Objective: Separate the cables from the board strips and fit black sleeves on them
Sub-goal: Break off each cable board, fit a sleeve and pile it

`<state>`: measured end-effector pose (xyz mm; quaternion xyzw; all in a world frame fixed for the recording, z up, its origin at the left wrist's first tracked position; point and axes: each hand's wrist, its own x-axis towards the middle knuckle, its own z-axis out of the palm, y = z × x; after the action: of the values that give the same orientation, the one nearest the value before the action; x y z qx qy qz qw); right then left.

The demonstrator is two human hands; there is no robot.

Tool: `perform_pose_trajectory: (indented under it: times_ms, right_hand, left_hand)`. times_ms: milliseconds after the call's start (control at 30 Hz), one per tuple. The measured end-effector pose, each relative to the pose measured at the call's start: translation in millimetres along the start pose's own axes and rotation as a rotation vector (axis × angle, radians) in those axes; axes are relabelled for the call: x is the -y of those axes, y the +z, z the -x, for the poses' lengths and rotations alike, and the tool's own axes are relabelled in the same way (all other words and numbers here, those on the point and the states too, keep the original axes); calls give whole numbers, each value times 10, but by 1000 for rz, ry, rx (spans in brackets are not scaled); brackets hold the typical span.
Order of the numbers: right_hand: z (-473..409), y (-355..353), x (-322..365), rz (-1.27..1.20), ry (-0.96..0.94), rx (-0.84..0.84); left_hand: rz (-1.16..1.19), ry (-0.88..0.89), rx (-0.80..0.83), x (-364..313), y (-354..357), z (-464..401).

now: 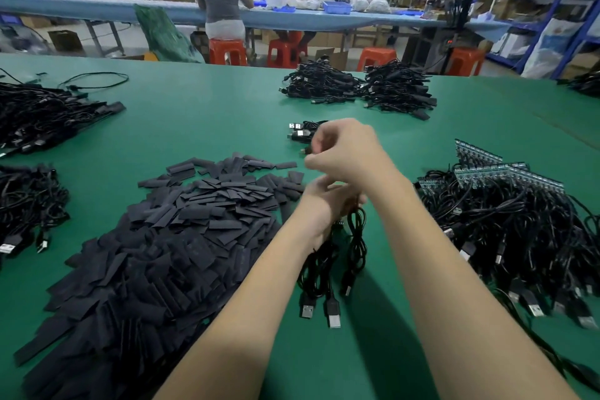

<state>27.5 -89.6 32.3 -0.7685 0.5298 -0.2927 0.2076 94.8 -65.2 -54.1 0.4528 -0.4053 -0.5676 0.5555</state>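
My left hand [324, 204] grips a small bunch of black USB cables [328, 269] that hang down onto the green table [211, 120], plugs toward me. My right hand [344, 149] is raised just above and beyond it, fingers curled, pinching a small dark piece that is blurred. A large heap of flat black sleeves [168, 237] lies left of my hands. On the right lies a tangle of cables still joined to board strips [506, 172].
Finished-looking cable bundles [357, 84] sit at the far middle, a few loose cables [302, 133] behind my right hand, and more cable piles [35, 117] at the left. Two people work at a blue bench [97, 6] beyond, with orange stools and shelving.
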Motion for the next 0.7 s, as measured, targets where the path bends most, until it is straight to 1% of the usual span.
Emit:
perform_pose_trajectory:
  times_ms: [33, 67, 167, 200, 267, 333, 400, 500, 600, 700]
  right_hand:
    - [85, -95, -115, -116, 12, -81]
    - [182, -182, -241, -238, 35, -125]
    - [476, -335, -623, -566, 152, -112]
    - [542, -335, -735, -636, 203, -106]
    - [611, -293, -906, -718, 285, -149]
    - [629, -260, -999, -831, 328, -184]
    - [623, -255, -1033, -961, 312, -176]
    - [643, -279, -1002, -1138, 230, -161]
    - [656, -239, -973, -1209, 173, -178]
    - [633, -218, -967, -1259, 160, -263]
  left_hand:
    - [32, -10, -3, -6, 17, -5]
    - [67, -16, -4, -25, 12, 7]
    - [133, -22, -16, -72, 35, 30]
    - [134, -24, -21, -75, 30, 28]
    - [116, -38, -11, -76, 16, 36]
    - [106, -47, -10, -78, 10, 32]
    - [103, -55, -1, -113, -5, 34]
    - [87, -53, 51, -153, -51, 22]
    - [47, -45, 127, -188, -57, 51]
    - [41, -73, 170, -210, -62, 76]
